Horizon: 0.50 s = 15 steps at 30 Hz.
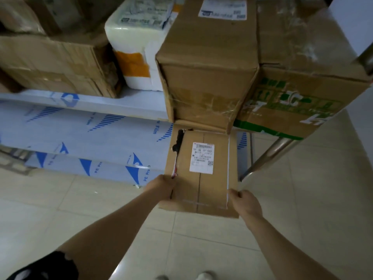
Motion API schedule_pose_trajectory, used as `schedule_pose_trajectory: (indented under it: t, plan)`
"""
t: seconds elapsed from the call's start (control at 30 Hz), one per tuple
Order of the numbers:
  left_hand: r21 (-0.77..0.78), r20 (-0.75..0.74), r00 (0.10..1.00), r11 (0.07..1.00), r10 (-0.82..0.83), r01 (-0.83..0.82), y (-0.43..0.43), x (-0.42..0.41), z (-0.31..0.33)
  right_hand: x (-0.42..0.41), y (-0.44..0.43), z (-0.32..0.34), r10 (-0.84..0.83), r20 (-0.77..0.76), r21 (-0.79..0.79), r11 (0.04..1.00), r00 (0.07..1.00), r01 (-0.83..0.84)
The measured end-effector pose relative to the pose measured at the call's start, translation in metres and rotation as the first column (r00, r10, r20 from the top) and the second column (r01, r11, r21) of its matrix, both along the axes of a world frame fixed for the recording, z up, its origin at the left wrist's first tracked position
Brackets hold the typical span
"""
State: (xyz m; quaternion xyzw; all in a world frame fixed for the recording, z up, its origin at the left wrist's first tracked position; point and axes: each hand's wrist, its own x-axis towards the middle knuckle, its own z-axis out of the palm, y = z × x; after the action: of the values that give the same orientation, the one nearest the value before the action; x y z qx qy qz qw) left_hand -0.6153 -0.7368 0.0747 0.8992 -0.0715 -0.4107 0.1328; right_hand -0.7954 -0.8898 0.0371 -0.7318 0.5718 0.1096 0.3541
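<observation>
Both sides gripped, left hand (163, 186) and right hand (243, 201), on the cardboard box (198, 174) at frame centre under the stack, whose torn left edge might rip further if I yank.

Two hands (164, 187) (245, 203), one held carton (201, 184), one foam box (137, 47)

Dim, cool, even light. A pale glare streaks the floor tiles (119, 267) at six o'clock. Edges bow, strongest toward two o'clock. Print on the cardboard box (210, 190) is too soft to read.
</observation>
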Motion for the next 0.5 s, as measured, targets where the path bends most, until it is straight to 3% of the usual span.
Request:
schedule_pose_trajectory:
  t: [0.07,0.2,0.33,0.5]
  plan:
    - [0.045,-0.012,0.998,0.997,0.063,-0.062,0.006,0.007,0.001,0.006,0.0,0.001,-0.021,0.026,0.045,0.999,0.999,0.02]
    - [-0.198,0.046,0.981,0.964,0.189,-0.177,-0.006,0.024,-0.01,0.028,-0.008,-0.005,-0.091,0.216,0.134,0.989,0.972,0.063]
    - [-0.321,-0.053,0.954,0.9,0.295,-0.296,-0.005,0.027,-0.016,0.041,-0.004,-0.012,-0.222,0.264,0.193,0.966,0.939,0.174]
    - [-0.3,-0.024,0.943,0.897,0.333,-0.325,0.036,0.034,-0.009,0.046,0.033,0.004,-0.104,0.243,0.105,0.991,0.964,0.081]
